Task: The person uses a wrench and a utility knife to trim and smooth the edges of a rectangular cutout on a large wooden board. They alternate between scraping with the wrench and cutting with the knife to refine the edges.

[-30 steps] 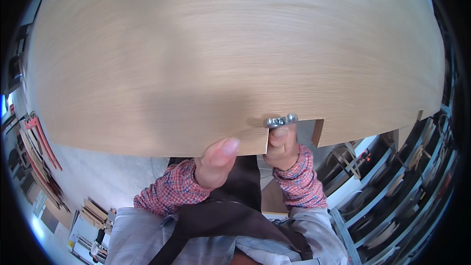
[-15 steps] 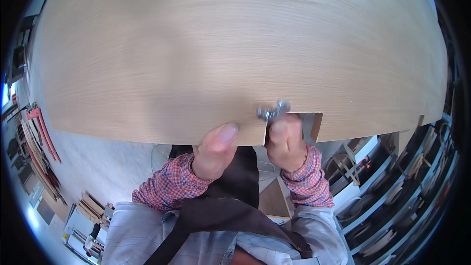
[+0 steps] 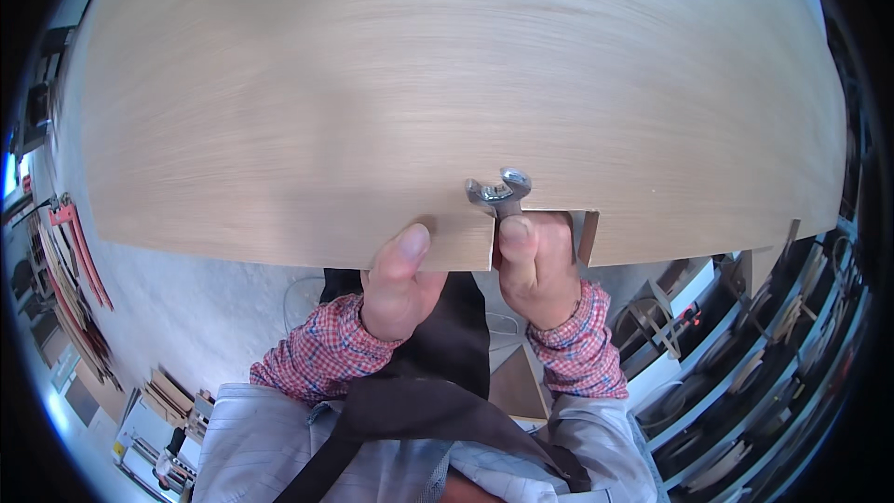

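Note:
A large pale wood-grain board [image 3: 279,130] spreads before me, with a rectangular notch cut into its near edge. At the notch, my right hand [image 3: 537,261] is closed round a metal open-end wrench [image 3: 500,194]. The wrench's jaw sticks out above my thumb, over the board's surface; its handle is hidden in my fist. Left of the notch, my left hand [image 3: 400,284] grips the board's near edge. Its thumb lies on top and its other fingers are hidden underneath.
At the right stands a rack [image 3: 764,363] holding many rolled or coiled strips. Red-handled clamps [image 3: 70,214] and boards lean at the left. Below the board's edge are a grey floor [image 3: 205,307] and a wooden box-like piece [image 3: 519,382].
The wrench has shifted slightly up and to the left in my right hand, and now shows sharply instead of blurred. My left hand still holds the edge, its thumb slightly further left.

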Tool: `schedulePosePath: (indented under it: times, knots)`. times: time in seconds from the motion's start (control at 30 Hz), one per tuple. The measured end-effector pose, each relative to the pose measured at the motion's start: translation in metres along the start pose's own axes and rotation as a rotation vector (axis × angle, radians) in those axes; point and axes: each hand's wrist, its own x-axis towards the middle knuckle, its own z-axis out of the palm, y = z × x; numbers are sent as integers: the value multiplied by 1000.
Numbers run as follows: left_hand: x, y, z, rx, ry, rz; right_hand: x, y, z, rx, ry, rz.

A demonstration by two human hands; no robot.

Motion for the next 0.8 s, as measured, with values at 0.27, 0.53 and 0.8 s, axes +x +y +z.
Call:
schedulePosePath:
  times: [0.27, 0.53, 0.8]
  knots:
    - [-1, -7, -4, -57, -9, 24, -3, -13, 0, 49, 35, -10]
    - [1, -4, -3, -47, -40, 12, -3, -27, -1, 10, 73, 109]
    - [-3, -9, -6, -77, -77, -2, -7, -37, 6, 18, 155, 133]
